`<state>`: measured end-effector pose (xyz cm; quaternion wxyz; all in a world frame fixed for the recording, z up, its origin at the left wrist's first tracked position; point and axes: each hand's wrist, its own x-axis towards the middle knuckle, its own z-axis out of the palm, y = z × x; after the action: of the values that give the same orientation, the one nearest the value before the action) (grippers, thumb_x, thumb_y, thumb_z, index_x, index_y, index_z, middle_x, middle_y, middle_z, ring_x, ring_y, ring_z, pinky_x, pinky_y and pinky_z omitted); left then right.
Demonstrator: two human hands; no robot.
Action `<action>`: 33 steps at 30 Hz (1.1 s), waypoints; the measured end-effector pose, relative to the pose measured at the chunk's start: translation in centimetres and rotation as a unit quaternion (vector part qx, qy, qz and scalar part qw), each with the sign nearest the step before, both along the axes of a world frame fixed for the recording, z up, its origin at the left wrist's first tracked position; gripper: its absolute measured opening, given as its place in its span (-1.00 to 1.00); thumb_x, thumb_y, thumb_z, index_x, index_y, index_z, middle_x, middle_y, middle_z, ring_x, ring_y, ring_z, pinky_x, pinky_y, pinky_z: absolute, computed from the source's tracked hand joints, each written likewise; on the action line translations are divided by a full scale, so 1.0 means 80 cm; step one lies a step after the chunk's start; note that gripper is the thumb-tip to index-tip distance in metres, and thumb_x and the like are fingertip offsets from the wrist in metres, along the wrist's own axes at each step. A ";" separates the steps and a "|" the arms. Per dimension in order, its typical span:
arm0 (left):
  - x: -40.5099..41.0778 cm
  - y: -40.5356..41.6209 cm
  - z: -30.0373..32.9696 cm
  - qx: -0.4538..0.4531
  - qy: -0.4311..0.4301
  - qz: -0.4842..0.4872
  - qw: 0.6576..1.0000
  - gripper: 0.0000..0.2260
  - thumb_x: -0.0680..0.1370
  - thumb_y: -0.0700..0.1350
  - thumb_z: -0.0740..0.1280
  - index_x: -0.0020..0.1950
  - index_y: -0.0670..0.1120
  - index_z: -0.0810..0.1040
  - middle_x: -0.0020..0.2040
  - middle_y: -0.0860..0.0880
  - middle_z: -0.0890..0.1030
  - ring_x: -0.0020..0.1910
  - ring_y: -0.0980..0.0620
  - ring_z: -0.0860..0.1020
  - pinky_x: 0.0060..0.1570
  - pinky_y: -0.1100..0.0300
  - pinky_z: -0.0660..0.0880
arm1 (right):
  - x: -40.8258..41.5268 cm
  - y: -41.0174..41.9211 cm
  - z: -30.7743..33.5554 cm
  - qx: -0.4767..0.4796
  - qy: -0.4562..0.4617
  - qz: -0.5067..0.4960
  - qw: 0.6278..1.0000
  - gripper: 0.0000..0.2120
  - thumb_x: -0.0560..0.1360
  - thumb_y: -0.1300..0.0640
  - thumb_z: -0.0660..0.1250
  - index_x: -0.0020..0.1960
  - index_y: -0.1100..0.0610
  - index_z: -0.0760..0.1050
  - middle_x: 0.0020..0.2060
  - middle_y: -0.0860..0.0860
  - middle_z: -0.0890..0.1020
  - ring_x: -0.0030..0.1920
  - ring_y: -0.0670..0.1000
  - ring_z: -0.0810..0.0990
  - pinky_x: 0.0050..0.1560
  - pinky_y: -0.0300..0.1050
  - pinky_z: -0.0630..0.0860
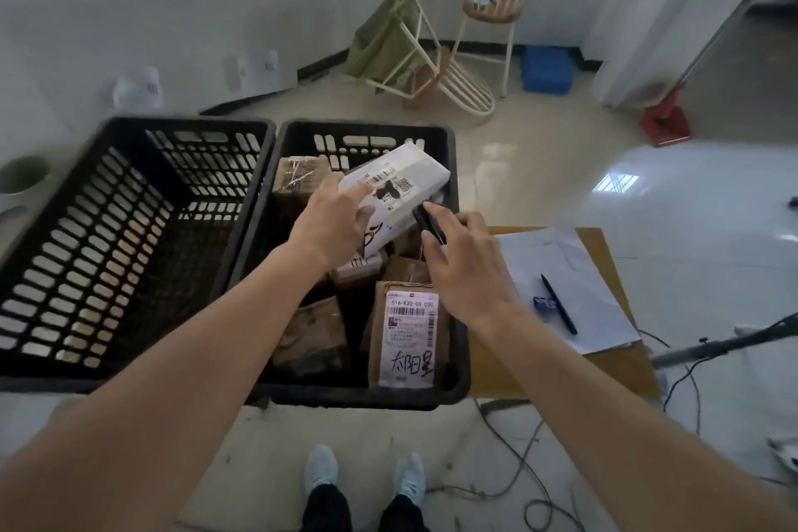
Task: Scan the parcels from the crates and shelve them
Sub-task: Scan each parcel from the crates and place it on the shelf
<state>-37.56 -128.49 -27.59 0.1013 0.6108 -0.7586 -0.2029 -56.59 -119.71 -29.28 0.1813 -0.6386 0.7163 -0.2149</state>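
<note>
Two black plastic crates stand side by side: the left crate (129,229) shows no parcels, the right crate (449,168) holds several brown parcels. My left hand (332,225) grips a white parcel (401,181) with a barcode label, tilted above the right crate. My right hand (462,263) holds a small black scanner (429,222) close to the parcel's lower right edge. A brown parcel (406,337) with a white label and handwritten characters leans upright at the crate's near right corner.
A wooden table (604,363) to the right carries white papers (561,285) and a black pen (559,302). Cables trail on the floor near my feet. Two chairs (436,69), one tipped over, a blue box (546,69) and a red dustpan (665,119) lie beyond.
</note>
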 end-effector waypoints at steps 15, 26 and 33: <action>0.000 -0.041 -0.041 0.118 0.181 0.113 0.970 -0.10 0.30 0.22 0.68 0.51 0.21 0.29 0.32 -0.11 0.33 0.25 -0.18 0.47 0.27 -0.19 0.59 | -0.020 -0.031 -0.014 0.009 -0.015 0.003 1.000 -0.52 0.72 -0.15 0.16 0.63 -0.15 0.29 0.28 0.08 0.46 0.15 0.13 0.56 0.07 0.14 0.69; 0.042 -0.038 -0.035 0.101 0.248 0.060 0.962 -0.39 0.54 -0.06 0.50 0.46 0.45 0.43 0.45 0.01 0.30 0.53 -0.13 0.23 0.56 -0.23 0.25 | -0.017 -0.035 -0.004 0.023 0.001 0.041 0.999 -0.55 0.72 -0.16 0.17 0.61 -0.26 0.27 0.27 0.06 0.45 0.17 0.18 0.56 0.15 0.17 0.66; 0.088 -0.030 -0.009 0.009 0.264 0.026 0.964 -0.39 0.50 -0.18 0.57 0.43 0.33 0.55 0.40 0.07 0.42 0.46 0.02 0.36 0.52 -0.11 0.37 | 0.004 -0.034 0.024 0.059 0.051 0.109 0.991 -0.55 0.72 -0.12 0.22 0.60 -0.23 0.37 0.26 0.05 0.44 0.19 0.19 0.57 0.29 0.19 0.57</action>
<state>-30.50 -130.87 -28.35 0.2978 0.5563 -0.6866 -0.3612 -56.30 -122.40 -27.34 0.2041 -0.7111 0.6623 -0.1182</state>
